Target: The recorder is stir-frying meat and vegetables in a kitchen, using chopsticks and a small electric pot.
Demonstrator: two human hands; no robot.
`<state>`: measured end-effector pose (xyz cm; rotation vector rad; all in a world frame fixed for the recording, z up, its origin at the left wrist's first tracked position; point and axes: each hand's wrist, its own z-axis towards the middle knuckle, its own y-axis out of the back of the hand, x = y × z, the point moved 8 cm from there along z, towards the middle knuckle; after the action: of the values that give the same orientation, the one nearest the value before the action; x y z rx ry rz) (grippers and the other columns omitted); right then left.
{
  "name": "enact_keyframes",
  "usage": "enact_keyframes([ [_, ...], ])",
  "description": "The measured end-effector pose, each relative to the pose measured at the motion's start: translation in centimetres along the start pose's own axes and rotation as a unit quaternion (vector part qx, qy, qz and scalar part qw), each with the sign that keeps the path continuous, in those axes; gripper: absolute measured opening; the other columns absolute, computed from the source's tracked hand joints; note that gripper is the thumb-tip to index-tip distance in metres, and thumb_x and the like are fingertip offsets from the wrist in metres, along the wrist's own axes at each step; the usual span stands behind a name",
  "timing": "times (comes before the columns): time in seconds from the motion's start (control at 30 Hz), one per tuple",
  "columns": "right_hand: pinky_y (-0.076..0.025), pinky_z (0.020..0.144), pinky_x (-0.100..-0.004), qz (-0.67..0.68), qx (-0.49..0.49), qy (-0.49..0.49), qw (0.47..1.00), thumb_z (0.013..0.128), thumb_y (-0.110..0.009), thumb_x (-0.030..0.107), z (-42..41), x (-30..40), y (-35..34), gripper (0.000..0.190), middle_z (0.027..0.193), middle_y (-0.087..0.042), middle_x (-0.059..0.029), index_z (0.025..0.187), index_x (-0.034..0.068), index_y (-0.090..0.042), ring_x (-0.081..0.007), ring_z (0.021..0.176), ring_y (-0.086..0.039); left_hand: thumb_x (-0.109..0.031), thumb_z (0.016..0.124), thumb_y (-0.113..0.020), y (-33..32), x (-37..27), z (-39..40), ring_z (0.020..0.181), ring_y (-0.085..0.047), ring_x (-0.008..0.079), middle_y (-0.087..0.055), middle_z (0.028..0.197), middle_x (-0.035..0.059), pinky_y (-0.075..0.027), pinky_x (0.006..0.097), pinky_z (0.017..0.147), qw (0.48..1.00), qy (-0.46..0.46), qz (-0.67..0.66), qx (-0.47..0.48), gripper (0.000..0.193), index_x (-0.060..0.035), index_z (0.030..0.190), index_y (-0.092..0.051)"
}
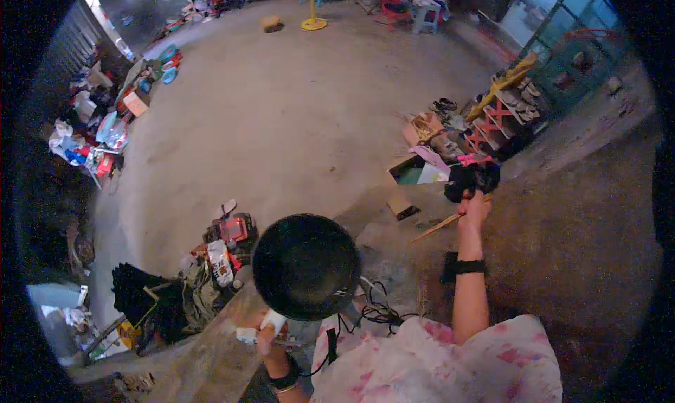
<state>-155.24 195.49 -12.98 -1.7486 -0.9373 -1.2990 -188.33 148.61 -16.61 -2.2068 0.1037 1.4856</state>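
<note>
My left hand (272, 333), at the bottom middle, grips a white handle (274, 320) at the lower edge of a round black pan (307, 267). A small white object (246, 335) shows beside that hand; its kind is unclear. My right hand (474, 211), reaching out at the right, is closed on a thin wooden stick (439, 228), perhaps one of a pair. A black item (473, 180) lies at or just beyond its fingers; whether the hand holds it too cannot be told. Dark cables (381, 314) run beside the pan, near the patterned clothing.
Beyond the right hand stand an open cardboard box (402, 172) and a shoe rack (491, 126). Bags and clothes (203, 287) are heaped left of the pan. A yellow fan (314, 24) and a red chair (393, 7) stand far off across the bare floor.
</note>
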Motion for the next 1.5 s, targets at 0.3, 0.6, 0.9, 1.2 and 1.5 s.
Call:
enact_keyframes([
  [0.3, -0.018, 0.033, -0.0237, 0.113, -0.025, -0.194, 0.974, 0.081, -0.054, 0.041, 7.9, -3.9, -2.0, 0.038, 0.053, -0.035, -0.0001, 0.067, 0.009, -0.04, -0.0101, 0.033, -0.021, -0.026, 0.064, -0.059, 3.7, -3.1, 14.2, 0.058, -0.048, 0.0135, -0.052, 0.073, 0.0073, -0.039, 0.025, 0.049, 0.996, -0.011, 0.013, -0.085, 0.029, -0.0019, 0.08, -0.054],
  [0.6, -0.023, 0.033, -0.0224, 0.149, -0.086, -0.272, 0.947, 0.075, -0.061, 0.047, 18.5, -14.7, 0.4, 0.046, 0.042, -0.03, 0.0015, 0.059, 0.008, -0.041, -0.0096, 0.031, -0.022, -0.029, 0.066, -0.058, -0.1, -4.1, 25.6, 0.057, -0.048, 0.013, -0.052, 0.071, 0.0071, -0.037, 0.0242, 0.046, 0.99, -0.017, 0.038, -0.133, 0.03, -0.0026, 0.081, -0.054],
  [0.9, -0.022, 0.033, -0.022, 0.162, 0.013, -0.287, 0.944, 0.076, -0.062, 0.042, 29.8, -30.3, -11.2, 0.039, 0.044, -0.033, 0.0021, 0.063, 0.01, -0.043, -0.0088, 0.032, -0.024, -0.031, 0.068, -0.057, -9.7, -0.7, 40.8, 0.056, -0.048, 0.0126, -0.052, 0.07, 0.007, -0.036, 0.0233, 0.044, 0.986, -0.092, 0.068, -0.125, 0.031, -0.0032, 0.081, -0.053],
  [1.2, -0.023, 0.032, -0.0197, 0.124, -0.051, -0.322, 0.937, 0.078, -0.063, 0.029, 32.3, -31.7, -23.0, 0.025, 0.055, -0.046, 0.0002, 0.078, 0.011, -0.046, -0.0056, 0.033, -0.027, -0.034, 0.069, -0.056, -25.2, 3.4, 60.6, 0.055, -0.047, 0.0121, -0.052, 0.068, 0.0068, -0.034, 0.0225, 0.042, 0.993, -0.087, 0.08, -0.022, 0.033, -0.0038, 0.082, -0.053],
  [1.5, -0.027, 0.032, -0.0193, 0.141, -0.064, -0.348, 0.925, 0.078, -0.063, 0.025, 37.2, -31.1, -30.7, 0.021, 0.062, -0.051, -0.0036, 0.083, 0.013, -0.046, -0.0047, 0.035, -0.032, -0.037, 0.072, -0.055, -44.6, 7.6, 77.2, 0.054, -0.047, 0.0113, -0.052, 0.067, 0.0065, -0.033, 0.0215, 0.041, 0.992, -0.06, 0.078, 0.083, 0.034, -0.0046, 0.083, -0.053],
])
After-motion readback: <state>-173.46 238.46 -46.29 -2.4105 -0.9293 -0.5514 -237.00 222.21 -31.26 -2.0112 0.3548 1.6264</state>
